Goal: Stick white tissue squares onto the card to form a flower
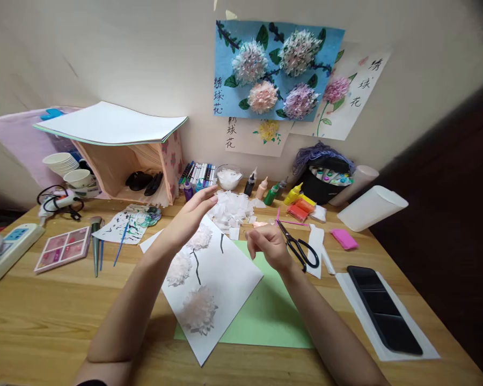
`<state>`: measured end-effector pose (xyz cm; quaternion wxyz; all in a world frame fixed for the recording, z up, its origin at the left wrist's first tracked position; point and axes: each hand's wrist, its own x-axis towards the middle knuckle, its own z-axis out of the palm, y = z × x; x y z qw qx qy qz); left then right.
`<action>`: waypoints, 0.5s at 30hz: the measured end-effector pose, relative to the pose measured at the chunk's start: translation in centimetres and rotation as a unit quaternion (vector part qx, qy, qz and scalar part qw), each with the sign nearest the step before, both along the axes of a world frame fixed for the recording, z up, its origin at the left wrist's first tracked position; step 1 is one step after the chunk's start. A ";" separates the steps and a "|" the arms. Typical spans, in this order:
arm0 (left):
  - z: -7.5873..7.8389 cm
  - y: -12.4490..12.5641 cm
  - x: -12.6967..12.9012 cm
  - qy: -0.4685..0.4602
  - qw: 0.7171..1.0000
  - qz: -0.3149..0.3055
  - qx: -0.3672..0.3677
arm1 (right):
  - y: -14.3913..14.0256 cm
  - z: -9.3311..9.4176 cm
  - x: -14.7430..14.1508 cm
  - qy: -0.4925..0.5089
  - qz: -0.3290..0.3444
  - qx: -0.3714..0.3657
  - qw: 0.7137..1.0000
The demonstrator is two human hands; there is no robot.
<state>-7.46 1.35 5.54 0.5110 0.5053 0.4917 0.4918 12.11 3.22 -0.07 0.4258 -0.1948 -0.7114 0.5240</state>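
Left hand (191, 214) raised with fingers spread flat, holding nothing, above the white sheet (221, 279) bearing tissue flowers (199, 310) at the table's (44, 311) near middle. Right hand (268, 246) loosely curled; contents cannot be determined. Scissors (298, 247) lie just beside it.

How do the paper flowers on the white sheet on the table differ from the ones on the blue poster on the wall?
The flowers on the white sheet are all pale pinkish white, on bare black stems. The blue poster has flowers in white, peach and purple, with green leaves along dark branches. The sheet lies flat under the left hand; the poster hangs upright. Both hold fluffy round paper blooms.
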 end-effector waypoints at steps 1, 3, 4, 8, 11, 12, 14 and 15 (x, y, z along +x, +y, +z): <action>0.0 -0.1 -0.5 0.018 1.000 0.011 0.012 | 0.1 -0.5 -0.4 0.002 0.014 -0.043 0.999; 0.2 -0.1 -1.4 0.033 0.999 0.018 0.037 | 0.2 -1.3 -1.3 0.014 0.044 -0.115 0.992; 0.3 -0.1 -1.5 0.035 0.998 0.017 0.045 | 0.2 -1.7 -1.6 0.022 0.053 -0.138 0.989; -0.5 0.6 0.3 -0.029 1.000 -0.002 -0.001 | 0.1 -2.0 -2.4 0.050 -0.065 -0.057 0.995; -2.3 1.1 3.7 -0.169 0.980 -0.044 -0.092 | -0.3 -1.8 -2.8 -0.021 -0.221 0.150 0.963; -3.0 1.2 4.9 -0.193 0.973 -0.073 -0.101 | -0.7 -1.7 -3.1 -0.065 -0.246 0.213 0.943; -4.3 1.3 6.9 -0.200 0.968 -0.122 -0.091 | -1.6 -1.5 -3.8 -0.148 -0.246 0.312 0.906; -4.8 1.3 7.7 -0.187 0.970 -0.132 -0.080 | -2.1 -1.4 -4.2 -0.173 -0.219 0.348 0.895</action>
